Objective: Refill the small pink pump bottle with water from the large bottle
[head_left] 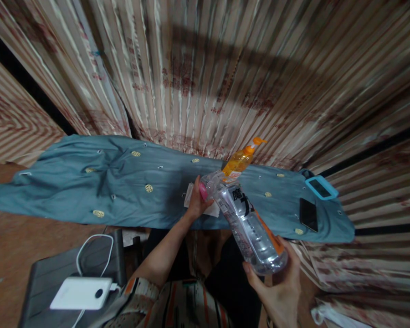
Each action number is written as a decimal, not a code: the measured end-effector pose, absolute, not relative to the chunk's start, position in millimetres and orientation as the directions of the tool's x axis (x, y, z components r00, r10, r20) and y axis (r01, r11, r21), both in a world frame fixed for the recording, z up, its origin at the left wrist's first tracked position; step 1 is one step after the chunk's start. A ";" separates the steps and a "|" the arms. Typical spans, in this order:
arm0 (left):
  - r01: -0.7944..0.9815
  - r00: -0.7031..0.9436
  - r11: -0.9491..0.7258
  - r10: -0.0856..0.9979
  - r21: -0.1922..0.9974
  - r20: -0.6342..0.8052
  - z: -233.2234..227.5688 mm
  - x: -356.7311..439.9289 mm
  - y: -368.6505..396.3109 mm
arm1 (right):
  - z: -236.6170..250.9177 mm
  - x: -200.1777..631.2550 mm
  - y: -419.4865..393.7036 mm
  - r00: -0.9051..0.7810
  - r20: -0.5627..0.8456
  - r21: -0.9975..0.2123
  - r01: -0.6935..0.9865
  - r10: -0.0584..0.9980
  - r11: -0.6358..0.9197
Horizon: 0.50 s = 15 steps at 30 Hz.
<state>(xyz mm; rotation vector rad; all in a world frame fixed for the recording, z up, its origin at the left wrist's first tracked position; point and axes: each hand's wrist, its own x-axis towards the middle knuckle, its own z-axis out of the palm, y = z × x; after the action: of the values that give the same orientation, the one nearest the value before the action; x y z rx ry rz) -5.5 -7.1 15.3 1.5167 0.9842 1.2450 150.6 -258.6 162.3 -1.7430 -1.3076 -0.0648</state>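
My right hand grips the base of a clear plastic bottle that is tilted with its neck pointing away from me. My left hand pinches a pink cap right at the bottle's mouth. Under the left hand lies a white paper or tissue on a blue-grey cloth spread over a narrow surface. An orange pump bottle stands just behind the clear bottle's neck.
A black phone and a blue-framed device lie at the cloth's right end. A white power bank with a white cable rests on a grey chair at lower left. Striped curtains hang behind.
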 end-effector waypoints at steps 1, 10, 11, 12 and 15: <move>0.030 0.169 -0.268 0.951 0.963 0.259 15.5 -5.3 -7.1 | 161.9 150.6 -258.8 0.438 0.527 -0.635 0.772 0.728 -0.005; 0.020 0.159 -0.290 0.946 0.957 0.283 9.0 -3.3 -4.7 | 154.7 144.5 -258.5 0.583 0.371 -0.811 0.582 0.723 -0.053; 0.021 0.161 -0.294 0.944 0.956 0.287 8.3 -3.4 -4.5 | 156.5 142.5 -257.6 0.596 0.362 -0.819 0.571 0.717 -0.060; 0.022 0.163 -0.298 0.943 0.954 0.291 7.7 -3.5 -4.3 | 158.8 140.5 -256.6 0.607 0.359 -0.823 0.564 0.709 -0.066; 0.037 0.171 -0.304 0.940 0.952 0.294 5.5 -3.6 -3.3 | 166.3 136.3 -253.4 0.619 0.385 -0.811 0.581 0.685 -0.069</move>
<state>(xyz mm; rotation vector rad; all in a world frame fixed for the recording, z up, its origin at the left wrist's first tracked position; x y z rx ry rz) -3.6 -3.3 5.5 1.5510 0.9700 1.2696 136.3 -253.4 166.3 -1.7441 -1.0370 0.1183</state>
